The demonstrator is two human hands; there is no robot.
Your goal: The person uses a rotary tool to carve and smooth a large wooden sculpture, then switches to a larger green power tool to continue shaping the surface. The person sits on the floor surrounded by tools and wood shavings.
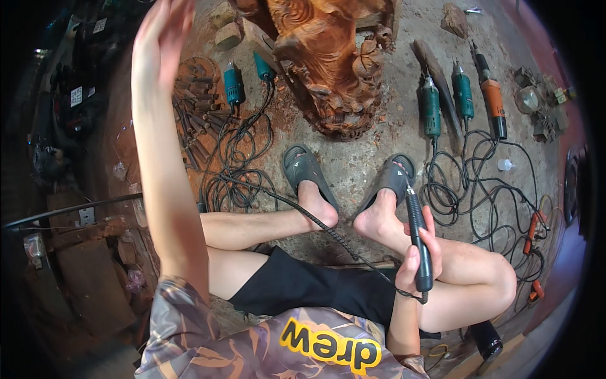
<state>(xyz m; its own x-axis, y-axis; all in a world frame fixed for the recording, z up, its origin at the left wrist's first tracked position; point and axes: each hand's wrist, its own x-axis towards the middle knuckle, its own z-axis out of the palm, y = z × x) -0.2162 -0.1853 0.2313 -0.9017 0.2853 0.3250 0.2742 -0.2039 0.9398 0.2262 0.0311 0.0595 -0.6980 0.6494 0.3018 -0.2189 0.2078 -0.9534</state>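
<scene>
My right hand is closed around a black pen-shaped rotary handpiece with a slim metal tip. The tip points up toward my right slipper, and a cord runs from the tool's lower end across my lap to the left. My left arm reaches far forward. At the top edge my left hand is slightly blurred, its fingers stretched out and partly cut off by the frame; no object shows in it. Ahead of my feet stands a reddish-brown carved wooden piece with flowing relief, nearest to neither hand's fingers.
Green rotary tools lie left of the carving. More green grinders and an orange one lie at right, near a dark wooden stick. Tangled black cords spread over the floor. Many small bits lie in a tray at left.
</scene>
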